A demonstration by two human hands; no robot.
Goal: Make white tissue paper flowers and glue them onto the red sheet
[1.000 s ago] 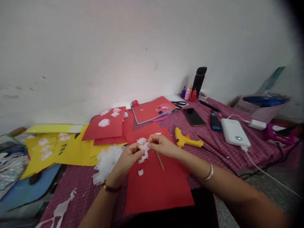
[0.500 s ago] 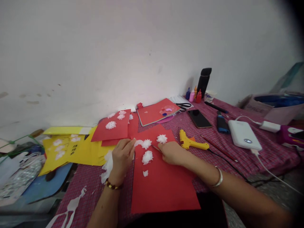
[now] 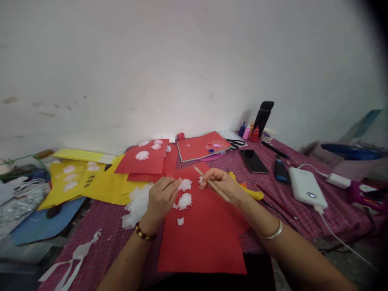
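My right hand (image 3: 220, 184) grips a flat wooden stick (image 3: 220, 193), slanted above a red paper sheet (image 3: 203, 234). The fingers of my left hand (image 3: 163, 198) are pinched together at the edge of a white crumpled paper flower (image 3: 185, 184) on that sheet; what they hold is hidden. Below sits a second white paper flower (image 3: 184, 201), then a small white paper scrap (image 3: 180, 221). Another white flower (image 3: 200, 180) is partly covered by my right fingers. Beside my left wrist lies white tissue paper (image 3: 135, 208).
At right are a yellow glue gun (image 3: 256, 194), a red pencil (image 3: 277, 201), a phone (image 3: 254, 161) and a white power bank (image 3: 307, 188) with a cable. Small paint bottles (image 3: 246, 132) stand at the back. Yellow decorated sheets (image 3: 100, 188) and a red flowered card (image 3: 151, 163) lie left.
My right hand has lifted from the sheet, and the stick now shows at a slant. My left hand stays pinched by the flower. The view has shifted slightly.
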